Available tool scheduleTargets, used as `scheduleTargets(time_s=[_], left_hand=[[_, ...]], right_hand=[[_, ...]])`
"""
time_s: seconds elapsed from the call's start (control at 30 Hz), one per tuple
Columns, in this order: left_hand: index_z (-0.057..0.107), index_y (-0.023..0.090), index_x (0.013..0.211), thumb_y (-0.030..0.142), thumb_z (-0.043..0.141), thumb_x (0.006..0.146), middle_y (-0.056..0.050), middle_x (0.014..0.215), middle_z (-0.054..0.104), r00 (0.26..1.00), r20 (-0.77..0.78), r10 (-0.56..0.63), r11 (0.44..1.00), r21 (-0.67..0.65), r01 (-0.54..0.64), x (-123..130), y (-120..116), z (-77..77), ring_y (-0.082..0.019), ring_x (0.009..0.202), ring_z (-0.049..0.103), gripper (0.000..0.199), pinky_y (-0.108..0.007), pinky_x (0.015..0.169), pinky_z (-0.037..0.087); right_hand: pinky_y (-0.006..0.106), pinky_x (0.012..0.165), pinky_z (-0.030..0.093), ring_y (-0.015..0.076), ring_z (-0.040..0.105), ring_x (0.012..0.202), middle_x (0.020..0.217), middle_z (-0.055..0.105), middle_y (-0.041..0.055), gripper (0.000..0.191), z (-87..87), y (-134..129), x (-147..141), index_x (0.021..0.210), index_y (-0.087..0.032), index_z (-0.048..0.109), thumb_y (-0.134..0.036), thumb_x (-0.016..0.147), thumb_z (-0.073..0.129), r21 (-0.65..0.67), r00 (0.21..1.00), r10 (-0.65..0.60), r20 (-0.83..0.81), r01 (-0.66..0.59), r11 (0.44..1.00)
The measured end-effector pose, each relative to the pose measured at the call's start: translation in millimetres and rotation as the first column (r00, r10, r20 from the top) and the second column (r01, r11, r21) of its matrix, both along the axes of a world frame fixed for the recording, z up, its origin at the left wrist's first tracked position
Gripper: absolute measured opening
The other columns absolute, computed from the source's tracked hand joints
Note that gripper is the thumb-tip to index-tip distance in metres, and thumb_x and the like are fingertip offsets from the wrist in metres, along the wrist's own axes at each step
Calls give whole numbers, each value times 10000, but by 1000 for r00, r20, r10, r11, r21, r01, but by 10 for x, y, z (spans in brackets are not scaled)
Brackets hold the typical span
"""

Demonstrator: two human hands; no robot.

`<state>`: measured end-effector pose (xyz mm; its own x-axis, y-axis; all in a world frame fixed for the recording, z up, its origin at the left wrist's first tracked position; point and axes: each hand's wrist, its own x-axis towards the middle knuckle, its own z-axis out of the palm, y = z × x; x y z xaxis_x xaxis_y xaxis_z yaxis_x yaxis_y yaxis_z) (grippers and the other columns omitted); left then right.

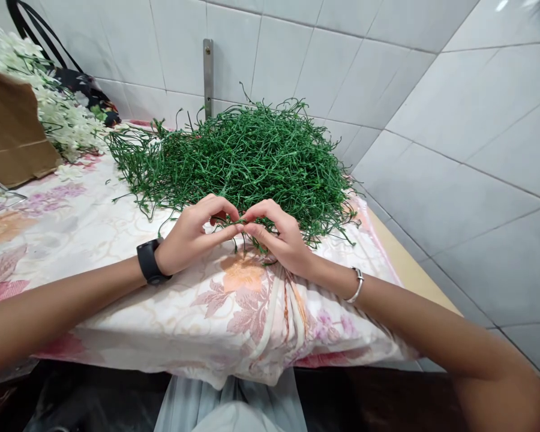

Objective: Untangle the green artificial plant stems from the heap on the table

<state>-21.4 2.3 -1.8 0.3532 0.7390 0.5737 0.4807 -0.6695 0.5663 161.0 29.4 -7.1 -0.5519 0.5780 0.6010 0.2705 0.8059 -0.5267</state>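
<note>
My left hand (200,231), with a black band on its wrist, pinches a thin green stem (239,221) between thumb and forefinger. Fingertip to fingertip with it, my right hand (281,237) pinches the same stem; a silver bracelet circles that wrist. Small green tips hang just below the fingers. Directly behind both hands lies a large tangled pile of green artificial stems (261,159), spreading thinner toward the left.
A floral cloth (130,324) covers the table. At the left stand a brown cardboard piece (15,129) and white artificial flowers (67,114), near a dark bag with black straps. Behind the pile rises a tiled wall (279,54) with a metal bracket (207,78).
</note>
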Motion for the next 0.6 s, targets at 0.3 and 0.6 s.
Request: scheduleTargets(time_s=[0.3, 0.6], left_hand=[[503, 150, 817, 222, 525, 777, -15, 805, 547, 998, 1, -66, 995, -74, 66, -2, -17, 16, -111, 743, 492, 85, -238, 666, 392], [478, 153, 800, 184, 517, 773, 1, 784, 494, 997, 24, -72, 994, -83, 74, -23, 0, -17, -99, 726, 455, 57, -228, 652, 375]], right_hand=[[282, 757, 378, 118, 519, 794, 819, 573, 18, 127, -2, 20, 3, 826, -169, 534, -289, 783, 535, -76, 1000, -11, 24, 13, 997], [277, 742, 374, 121, 504, 800, 835, 565, 34, 234, 3, -20, 1, 887, -148, 511, -339, 762, 560, 83, 990, 12, 142, -24, 996]])
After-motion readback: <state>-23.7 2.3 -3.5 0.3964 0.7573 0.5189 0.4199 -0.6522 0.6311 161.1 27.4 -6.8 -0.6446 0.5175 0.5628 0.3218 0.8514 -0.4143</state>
